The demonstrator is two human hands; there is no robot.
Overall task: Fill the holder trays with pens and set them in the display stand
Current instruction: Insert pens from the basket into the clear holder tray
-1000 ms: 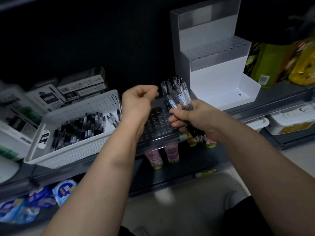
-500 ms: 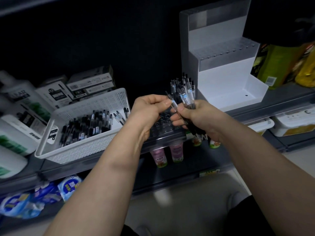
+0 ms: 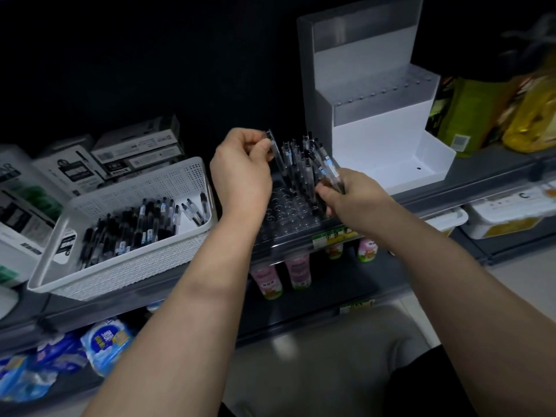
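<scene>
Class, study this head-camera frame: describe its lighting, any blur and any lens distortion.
Head view: dim overall, with the shelf back nearly black; the white display stand is the brightest area; the pen pinched by the left hand and the pens bunched in the right hand look softly blurred; wide-angle distortion bows the shelf edge.

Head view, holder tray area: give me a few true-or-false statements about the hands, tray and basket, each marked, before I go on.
1. The left hand pinches a single pen. True.
2. The right hand is empty. False: it grips a bundle of pens.
3. The holder tray sits inside the display stand. False: it lies on the shelf, left of the stand.
4. The white basket holds loose pens. True.
</scene>
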